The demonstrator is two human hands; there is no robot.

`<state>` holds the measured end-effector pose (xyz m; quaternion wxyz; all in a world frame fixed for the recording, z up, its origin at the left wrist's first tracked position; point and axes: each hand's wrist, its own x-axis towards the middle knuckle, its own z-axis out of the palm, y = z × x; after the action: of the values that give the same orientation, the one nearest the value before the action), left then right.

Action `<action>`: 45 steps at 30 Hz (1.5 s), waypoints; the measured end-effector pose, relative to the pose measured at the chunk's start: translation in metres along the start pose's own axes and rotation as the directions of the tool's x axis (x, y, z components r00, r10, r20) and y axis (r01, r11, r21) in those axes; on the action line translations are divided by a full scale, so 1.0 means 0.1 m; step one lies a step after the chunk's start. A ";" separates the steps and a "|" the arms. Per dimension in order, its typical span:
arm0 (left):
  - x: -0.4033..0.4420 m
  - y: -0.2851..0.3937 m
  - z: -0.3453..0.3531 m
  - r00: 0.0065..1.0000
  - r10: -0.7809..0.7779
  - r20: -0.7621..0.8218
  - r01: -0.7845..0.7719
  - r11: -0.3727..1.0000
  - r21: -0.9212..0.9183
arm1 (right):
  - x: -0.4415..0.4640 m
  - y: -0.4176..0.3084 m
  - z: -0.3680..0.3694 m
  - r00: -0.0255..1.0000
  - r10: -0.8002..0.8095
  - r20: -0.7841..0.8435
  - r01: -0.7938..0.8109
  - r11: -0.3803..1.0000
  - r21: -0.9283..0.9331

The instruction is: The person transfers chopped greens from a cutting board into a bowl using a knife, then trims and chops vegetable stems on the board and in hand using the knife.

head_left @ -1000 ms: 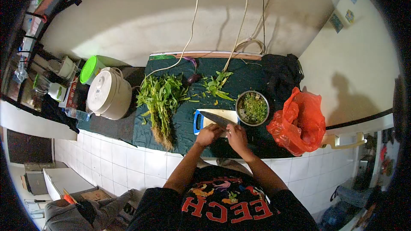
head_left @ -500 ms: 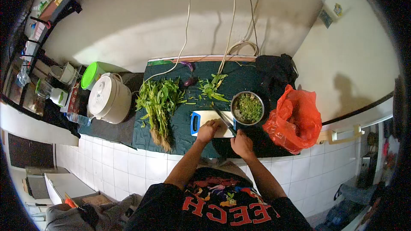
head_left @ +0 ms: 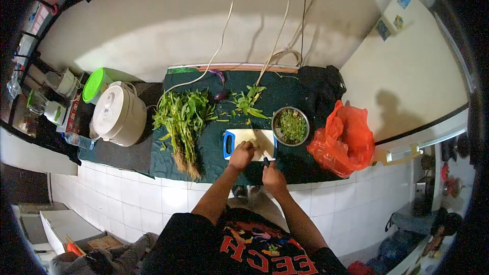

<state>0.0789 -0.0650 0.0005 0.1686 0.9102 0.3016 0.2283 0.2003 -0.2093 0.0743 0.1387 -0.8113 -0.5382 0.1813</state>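
A white cutting board [head_left: 268,140] with a blue edge lies on the dark green cloth in front of me. My left hand [head_left: 242,155] is closed over the board, its fingertips on a small pale piece [head_left: 254,142] too small to identify. The black handle of a knife [head_left: 266,162] is in my right hand [head_left: 274,177], with the blade pointing away from me over the board. Just right of the board stands a metal bowl [head_left: 290,126] of chopped greens.
Leafy greens with roots [head_left: 186,122] lie to the left, beside a white rice cooker [head_left: 119,113]. Behind the board are loose leaves [head_left: 247,103] and an eggplant [head_left: 221,94]. A red plastic bag [head_left: 345,140] stands at the right. Cables hang down the wall.
The knife went from lying slantwise across the board to pointing away from me. My right hand moved back from the board to its near edge. The camera view has shifted slightly.
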 end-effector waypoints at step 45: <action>0.07 0.06 -0.02 0.905 -0.420 0.068 0.407 0.902 0.142 | 0.02 -0.09 0.47 0.971 0.229 0.071 -0.228 0.973 -0.020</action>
<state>0.0858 -0.0646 0.0076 0.1707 0.8441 0.4930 0.1239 0.1726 -0.2022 0.0360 0.0924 -0.8616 -0.4468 0.2224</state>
